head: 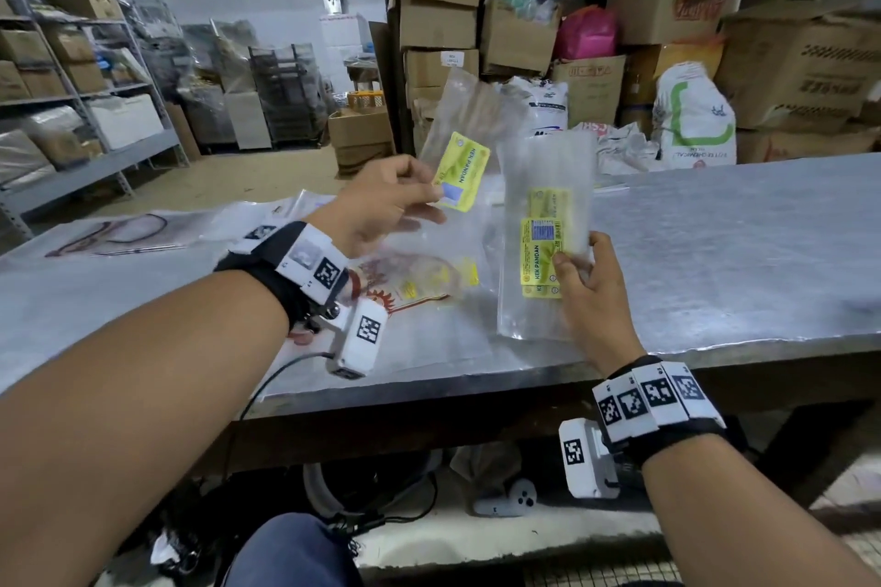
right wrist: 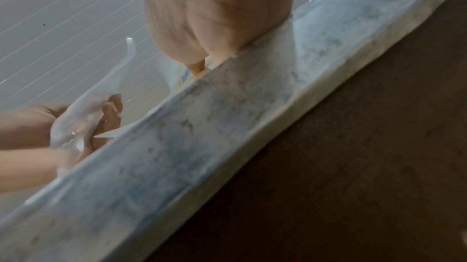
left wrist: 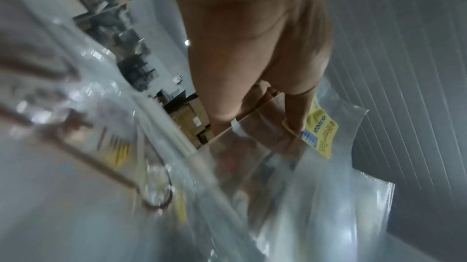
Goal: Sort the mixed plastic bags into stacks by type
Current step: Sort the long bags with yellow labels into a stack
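A: Obs. Left hand (head: 381, 200) pinches one clear bag with yellow KEK PANDAN label (head: 461, 171), thumb and fingers closed on the label's lower corner; bag is in the air above the table (head: 715, 253). Right hand (head: 586, 286) grips a thicker bunch of same-label bags (head: 546, 243), thumb pressed on the label, fingers curled behind.

B: Orientation?

A: Right bunch: long axis upright, 12-to-6, label text running up its length, bottom edge near the table's front edge. Left bag: long axis tilted toward 1 o'clock, free end up, label slanted with it. It sits at 10 o'clock of the bunch, near but apart.

B: Step, in your judgement?

A: Merge the single bag onto the bunch. To do it well: rotate the left bag to upright, match label to label, square the edges, then re-pinch with the right thumb. Film looks slippery; a loose hold may let the bunch fan.

B: Elsewhere?

A: Red-printed bags (head: 410, 281) lie flat at 9 o'clock of the bunch.
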